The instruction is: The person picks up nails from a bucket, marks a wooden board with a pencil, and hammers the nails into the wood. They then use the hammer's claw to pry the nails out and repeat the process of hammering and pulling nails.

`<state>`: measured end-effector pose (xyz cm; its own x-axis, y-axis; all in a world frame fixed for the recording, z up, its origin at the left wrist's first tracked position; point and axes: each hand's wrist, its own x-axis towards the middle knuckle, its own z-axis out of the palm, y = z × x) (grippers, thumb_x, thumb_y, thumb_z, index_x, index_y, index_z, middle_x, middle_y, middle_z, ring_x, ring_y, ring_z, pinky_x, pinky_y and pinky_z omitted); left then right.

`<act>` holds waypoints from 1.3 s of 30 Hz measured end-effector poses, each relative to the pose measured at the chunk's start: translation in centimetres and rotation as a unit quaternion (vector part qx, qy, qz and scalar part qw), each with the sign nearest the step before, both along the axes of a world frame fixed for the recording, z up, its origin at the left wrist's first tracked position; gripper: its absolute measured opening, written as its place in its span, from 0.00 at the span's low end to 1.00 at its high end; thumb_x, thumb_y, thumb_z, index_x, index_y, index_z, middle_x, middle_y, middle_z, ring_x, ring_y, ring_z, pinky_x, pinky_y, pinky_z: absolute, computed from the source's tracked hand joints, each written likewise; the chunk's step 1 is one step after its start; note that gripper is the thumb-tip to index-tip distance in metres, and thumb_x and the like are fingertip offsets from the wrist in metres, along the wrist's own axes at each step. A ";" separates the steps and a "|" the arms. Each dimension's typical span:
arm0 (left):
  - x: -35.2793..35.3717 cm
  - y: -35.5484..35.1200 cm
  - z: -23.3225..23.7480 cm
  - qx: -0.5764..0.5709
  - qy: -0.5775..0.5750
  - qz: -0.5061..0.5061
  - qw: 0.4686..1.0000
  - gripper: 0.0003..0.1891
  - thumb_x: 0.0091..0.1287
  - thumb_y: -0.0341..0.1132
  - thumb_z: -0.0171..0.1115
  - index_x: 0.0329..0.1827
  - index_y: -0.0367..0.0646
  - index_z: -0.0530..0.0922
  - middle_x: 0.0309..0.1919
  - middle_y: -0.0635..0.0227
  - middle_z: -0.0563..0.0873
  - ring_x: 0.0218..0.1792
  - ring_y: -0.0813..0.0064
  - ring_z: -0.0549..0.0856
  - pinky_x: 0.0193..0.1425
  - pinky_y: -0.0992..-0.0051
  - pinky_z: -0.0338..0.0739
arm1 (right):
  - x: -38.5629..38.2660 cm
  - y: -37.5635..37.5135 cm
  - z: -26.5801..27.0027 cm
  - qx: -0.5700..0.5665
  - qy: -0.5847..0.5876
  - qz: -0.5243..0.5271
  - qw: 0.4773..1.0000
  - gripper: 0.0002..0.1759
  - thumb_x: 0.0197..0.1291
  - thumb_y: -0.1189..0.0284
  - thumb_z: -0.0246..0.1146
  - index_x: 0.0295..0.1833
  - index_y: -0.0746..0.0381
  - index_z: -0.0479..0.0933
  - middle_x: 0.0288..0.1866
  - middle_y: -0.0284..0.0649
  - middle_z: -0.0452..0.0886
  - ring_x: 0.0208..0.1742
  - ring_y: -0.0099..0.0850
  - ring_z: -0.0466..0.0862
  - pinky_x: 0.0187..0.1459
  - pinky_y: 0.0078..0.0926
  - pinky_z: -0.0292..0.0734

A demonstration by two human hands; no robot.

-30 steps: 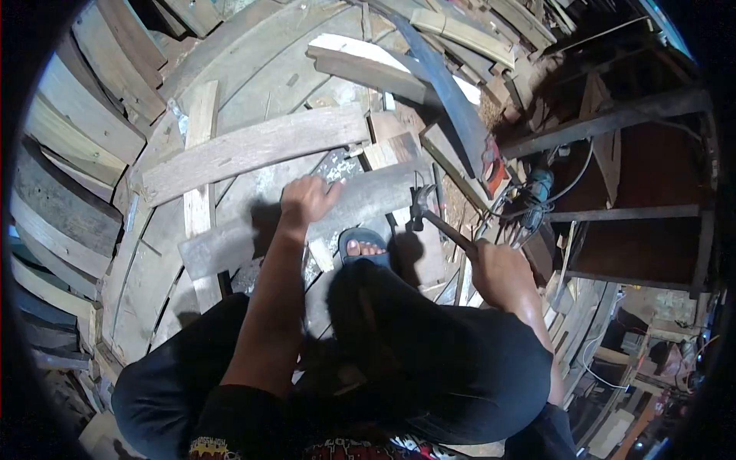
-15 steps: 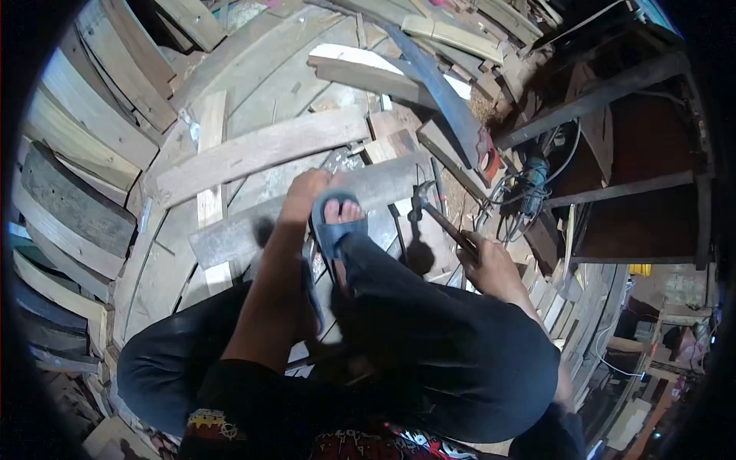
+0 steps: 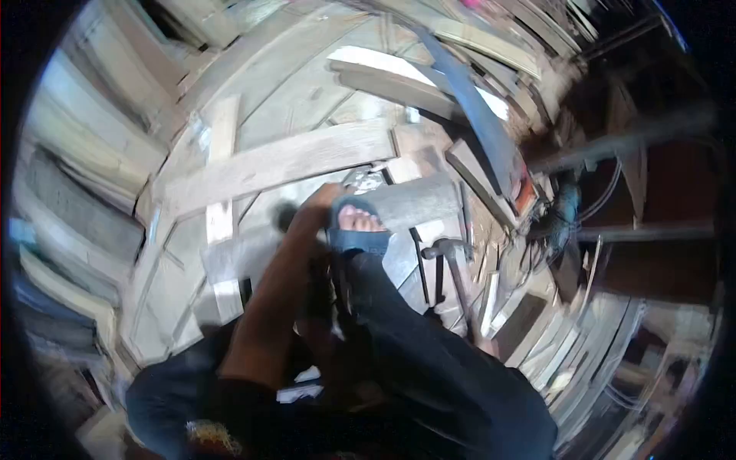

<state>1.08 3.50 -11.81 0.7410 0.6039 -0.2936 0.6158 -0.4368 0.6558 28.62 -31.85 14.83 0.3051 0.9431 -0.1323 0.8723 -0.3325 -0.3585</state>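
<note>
My left hand [image 3: 325,196] is closed at the upper edge of a grey wooden plank [image 3: 418,201], right beside my sandaled foot [image 3: 359,221], which presses on the plank. Its fingertips are blurred and partly hidden. Lower and to the right, my right hand [image 3: 486,346] grips the handle of a hammer [image 3: 458,268]. Most of that hand is hidden behind my raised leg. The hammer's head is up, just below the plank's right end, and its dark shadow falls alongside on the floor.
A paler curved plank [image 3: 280,157] lies beyond the grey one. A handsaw [image 3: 468,100] with an orange-red handle rests over boards at the upper right. A corded power tool [image 3: 566,203] sits near a dark wooden frame [image 3: 667,234]. Curved timber ribs [image 3: 73,203] line the left.
The right hand and hammer have swung down toward my leg, the handle now steeper. My left hand and foot stay at the plank. The view has shifted and blurred.
</note>
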 end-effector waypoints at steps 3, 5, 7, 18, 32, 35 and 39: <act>0.6 -3.2 2.5 -0.105 0.081 0.086 0.987 0.27 0.81 0.52 0.56 0.68 0.39 0.83 0.42 0.38 0.90 0.48 0.42 0.91 0.56 0.52 0.84 | 1.8 -1.4 2.7 -0.252 0.134 -0.118 0.951 0.47 0.71 0.79 0.65 0.92 0.55 0.55 0.57 0.70 0.85 0.58 0.66 0.87 0.58 0.50 0.83; -0.6 0.2 3.5 0.072 0.056 -0.053 0.994 0.28 0.79 0.51 0.58 0.74 0.42 0.80 0.40 0.39 0.89 0.46 0.41 0.91 0.54 0.52 0.85 | 2.8 -2.6 -0.4 -0.120 0.094 -0.072 0.986 0.50 0.66 0.84 0.62 0.92 0.52 0.55 0.46 0.72 0.85 0.49 0.70 0.87 0.50 0.58 0.81; -2.0 -3.4 9.1 0.136 -0.086 0.014 0.987 0.27 0.79 0.51 0.60 0.71 0.41 0.83 0.39 0.42 0.89 0.44 0.42 0.91 0.51 0.52 0.85 | 3.7 -2.9 -1.6 -0.111 0.123 -0.101 0.981 0.53 0.63 0.85 0.61 0.93 0.49 0.55 0.47 0.72 0.86 0.51 0.70 0.87 0.52 0.60 0.81; -7.5 -5.1 8.2 0.131 0.021 0.158 0.978 0.19 0.74 0.43 0.65 0.57 0.35 0.86 0.49 0.37 0.90 0.54 0.36 0.88 0.59 0.47 0.81 | 0.2 -10.0 -4.3 -0.063 0.236 -0.225 0.943 0.32 0.80 0.64 0.62 0.84 0.60 0.70 0.69 0.64 0.84 0.70 0.62 0.84 0.69 0.53 0.79; -20.6 6.4 16.6 0.129 0.108 0.101 0.981 0.28 0.76 0.54 0.71 0.65 0.37 0.83 0.52 0.44 0.90 0.51 0.51 0.89 0.55 0.55 0.84 | -3.1 -16.1 -5.0 -0.041 0.380 -0.227 0.896 0.37 0.72 0.57 0.69 0.83 0.57 0.72 0.64 0.60 0.88 0.66 0.57 0.87 0.68 0.49 0.80; -25.4 11.9 24.6 0.137 0.119 0.122 0.976 0.29 0.76 0.54 0.72 0.66 0.37 0.84 0.52 0.44 0.90 0.50 0.53 0.89 0.55 0.56 0.84 | -3.4 -16.8 -5.3 -0.023 0.392 -0.245 0.887 0.36 0.72 0.58 0.70 0.81 0.58 0.73 0.65 0.59 0.88 0.67 0.56 0.87 0.69 0.47 0.80; -29.8 16.3 36.3 0.161 0.103 0.138 0.972 0.31 0.76 0.56 0.72 0.67 0.37 0.84 0.51 0.44 0.90 0.49 0.55 0.89 0.56 0.57 0.84 | -3.5 -17.1 -5.9 -0.017 0.360 -0.237 0.902 0.33 0.72 0.57 0.71 0.78 0.59 0.76 0.62 0.58 0.89 0.66 0.55 0.87 0.68 0.48 0.80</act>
